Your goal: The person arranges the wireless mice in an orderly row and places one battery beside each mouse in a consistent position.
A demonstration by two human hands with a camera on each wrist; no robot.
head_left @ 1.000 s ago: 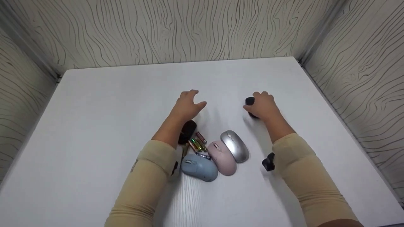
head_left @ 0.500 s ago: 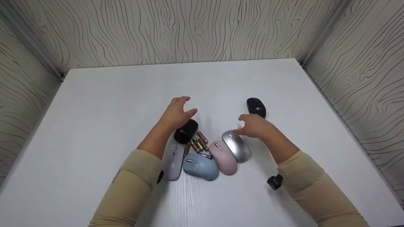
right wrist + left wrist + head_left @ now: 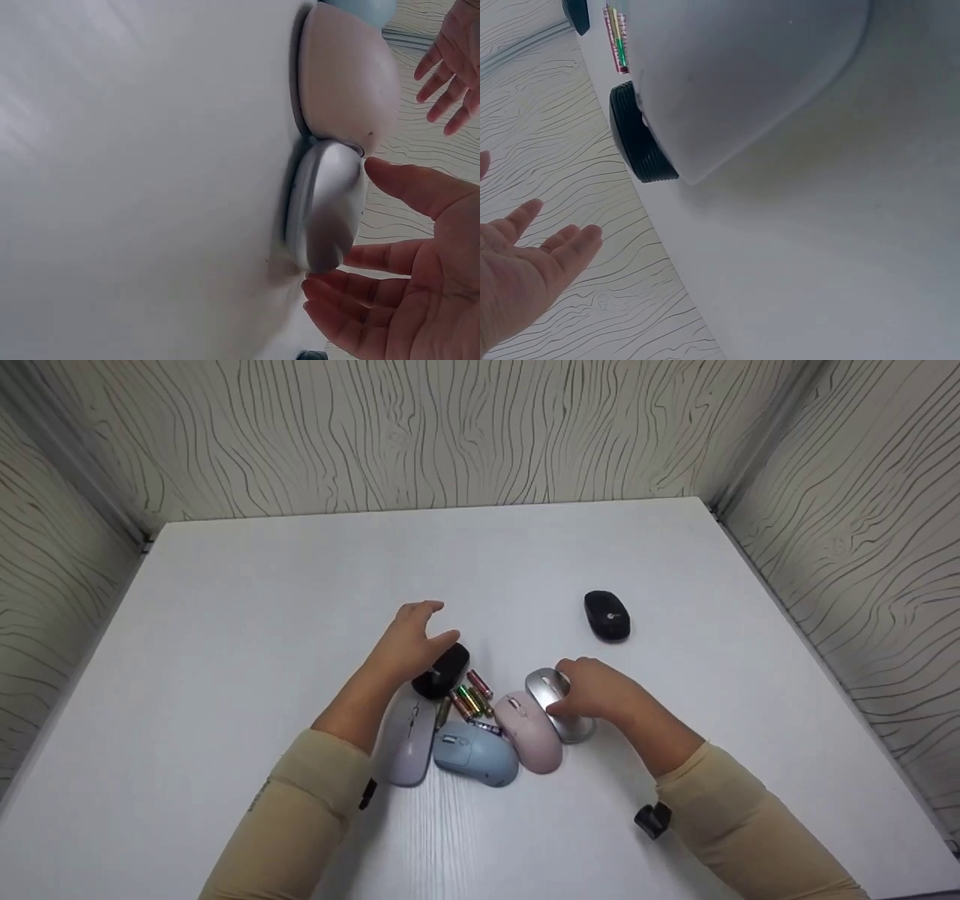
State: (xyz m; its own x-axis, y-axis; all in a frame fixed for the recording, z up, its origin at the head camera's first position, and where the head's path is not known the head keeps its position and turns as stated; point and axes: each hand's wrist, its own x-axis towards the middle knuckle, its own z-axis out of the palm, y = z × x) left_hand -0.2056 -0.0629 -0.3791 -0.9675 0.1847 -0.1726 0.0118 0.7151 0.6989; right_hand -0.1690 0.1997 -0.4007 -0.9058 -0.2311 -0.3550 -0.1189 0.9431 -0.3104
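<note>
My right hand [image 3: 596, 688] is over the silver computer mouse [image 3: 541, 684] in the head view. In the right wrist view its thumb tip is at one side of that mouse and the fingers, loosely bent, stretch along the other. The pink mouse [image 3: 528, 735] lies right beside it. With nothing in its fingers, my left hand [image 3: 405, 649] hovers by a black mouse [image 3: 444, 671], partly covering it in the head view. Several batteries [image 3: 471, 697] lie between the mice. A second black mouse [image 3: 608, 616] lies alone farther back, to the right.
A blue mouse [image 3: 475, 754] and a lavender mouse [image 3: 411, 742] lie at the near side of the group. The white table [image 3: 300, 577] meets wood-patterned panels [image 3: 435, 435] behind. A dark wrist camera [image 3: 652, 819] juts from the right sleeve.
My right hand has let go of the black mouse at the back right and come nearer, over to the silver mouse. My left hand has drifted left and a little toward me.
</note>
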